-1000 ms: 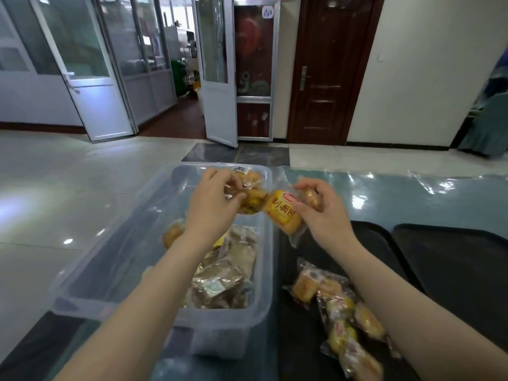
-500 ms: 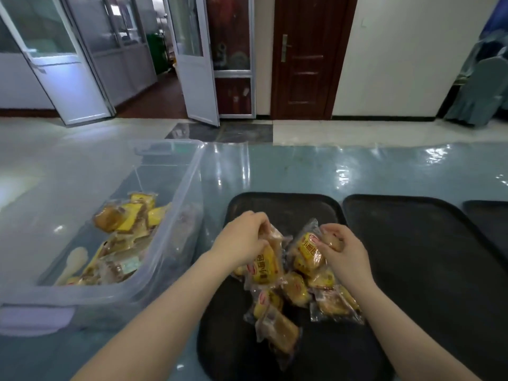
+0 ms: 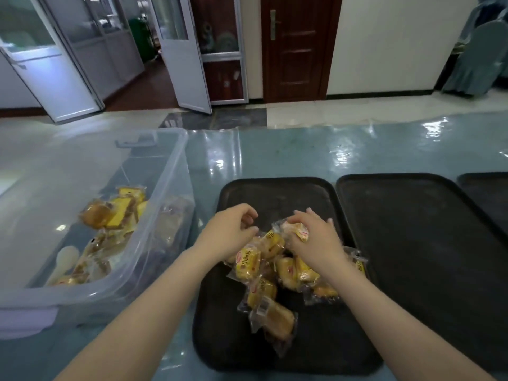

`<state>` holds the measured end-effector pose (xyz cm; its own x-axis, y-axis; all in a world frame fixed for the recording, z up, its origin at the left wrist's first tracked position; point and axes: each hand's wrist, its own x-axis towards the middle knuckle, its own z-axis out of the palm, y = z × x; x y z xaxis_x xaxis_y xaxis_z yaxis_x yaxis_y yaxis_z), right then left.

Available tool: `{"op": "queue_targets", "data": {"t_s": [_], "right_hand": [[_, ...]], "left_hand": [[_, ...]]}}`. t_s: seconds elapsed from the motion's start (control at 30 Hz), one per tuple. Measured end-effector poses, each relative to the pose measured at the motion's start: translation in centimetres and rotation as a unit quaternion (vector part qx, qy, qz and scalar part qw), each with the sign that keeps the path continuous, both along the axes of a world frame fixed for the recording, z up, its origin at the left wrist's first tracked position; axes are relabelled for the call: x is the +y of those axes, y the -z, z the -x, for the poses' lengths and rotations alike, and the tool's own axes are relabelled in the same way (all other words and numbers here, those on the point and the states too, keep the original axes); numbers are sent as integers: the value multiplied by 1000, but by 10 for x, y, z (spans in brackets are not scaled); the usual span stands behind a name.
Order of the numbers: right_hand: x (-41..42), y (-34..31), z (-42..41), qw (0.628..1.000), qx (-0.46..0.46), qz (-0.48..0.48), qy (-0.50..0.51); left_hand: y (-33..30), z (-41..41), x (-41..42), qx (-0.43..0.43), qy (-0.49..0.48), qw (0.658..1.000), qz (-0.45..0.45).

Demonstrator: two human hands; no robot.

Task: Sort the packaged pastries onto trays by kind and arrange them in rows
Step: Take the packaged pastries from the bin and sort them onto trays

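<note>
- Pile of packaged pastries (image 3: 270, 273) – yellow/clear wrappers w/ red logo – heaped in a loose jumble on the black tray (image 3: 228, 350) nearest the person, approx. mid-tray; no rows.
- One pastry pack (image 3: 295, 231) at the far edge of the pile sits under the right hand (image 3: 316, 240); fingers curl down over it, thumb side against the wrapper, so it looks gripped.
- Left hand (image 3: 232, 235) is over the pile's left edge, fingers bent inward, tips close together; can't tell whether they pinch a wrapper or just touch.
- A single pack (image 3: 275, 321) lies at the near end of the pile, slightly apart from the rest, tilted.
- Second black tray (image 3: 428, 270) just right of the first, edges nearly touching; nothing seen on it.
- Third black tray (image 3: 486, 193) only partly in view at far right.
- Clear plastic bin (image 3: 165, 215) left of the first tray, holding more wrapped pastries (image 3: 110, 215) – yellow ones plus some brownish packs, details blurry thru the wall.
- All on a table w/ glossy blue-green cover (image 3: 302, 149).
- Beyond: brown wooden door (image 3: 298, 48), open white-framed glass doors (image 3: 181, 50).
</note>
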<state>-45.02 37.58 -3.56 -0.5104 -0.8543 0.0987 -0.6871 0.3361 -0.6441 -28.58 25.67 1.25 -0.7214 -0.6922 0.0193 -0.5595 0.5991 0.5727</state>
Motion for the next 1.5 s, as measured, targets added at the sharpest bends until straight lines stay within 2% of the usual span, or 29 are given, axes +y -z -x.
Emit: {"op": "queue_targets", "data": {"t_s": [0.17,0.3,0.43,0.7,0.87,1.0,1.13,1.23,1.33,1.5], "right_hand": [[-31,-40,-52,995,-23,64,-68],[-60,-71,-104,987,-35,117,-100],[-87,-96,-158,979,-39,146,-139],[-147,-105,-237,970,29,64,-231],[-186,-103,-266,956,83,-32,-278],[-218,-95,-292,928,167,-100,-319],[-246,-78,-316,893,215,-159,-362],[-262,-59,-336,848,276,-201,-406],[-274,-35,-361,806,321,-197,-456],[-286,15,-390,774,352,-202,-486]], "left_hand": [[-56,-49,-7,78,9,996,35],[-85,-108,-22,94,-3,989,113],[-88,-172,-49,100,-50,988,106],[-66,-283,-106,62,-119,989,63],[-52,-341,-138,7,-167,974,154],[-45,-371,-157,-49,-172,965,194],[-41,-387,-160,-55,-132,975,170],[-39,-394,-161,-51,-118,981,144],[-37,-391,-164,-80,-104,981,146],[-31,-384,-170,-142,-112,970,161]]}}
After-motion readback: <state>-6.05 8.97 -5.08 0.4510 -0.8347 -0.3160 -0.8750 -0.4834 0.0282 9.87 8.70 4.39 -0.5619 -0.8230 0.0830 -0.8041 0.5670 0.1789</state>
